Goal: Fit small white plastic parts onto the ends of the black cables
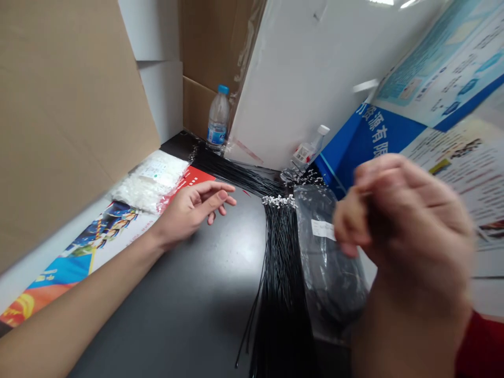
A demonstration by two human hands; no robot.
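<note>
My left hand (192,210) hovers above the dark tabletop (212,278), its fingers apart and nothing visible between them. Raised at the right and close to the camera, my right hand (413,226) is smeared by motion. Its fingers are curled together, and whatever they may pinch cannot be made out. Between the hands lies a thick bundle of thin black wires (281,252) with small white connectors (279,201) at the far end. A couple of wires stray from its left side. Partly behind my right hand, a clear plastic bag (326,268) with a white label holds something dark.
Another bundle of black wires (240,170) lies across the back. A clear bag of small white pieces (151,181) sits on printed sheets at the left. A blue-capped bottle (218,118) stands behind; a white-capped bottle (311,147) leans. Cardboard (71,105) and white panels (299,79) surround the table.
</note>
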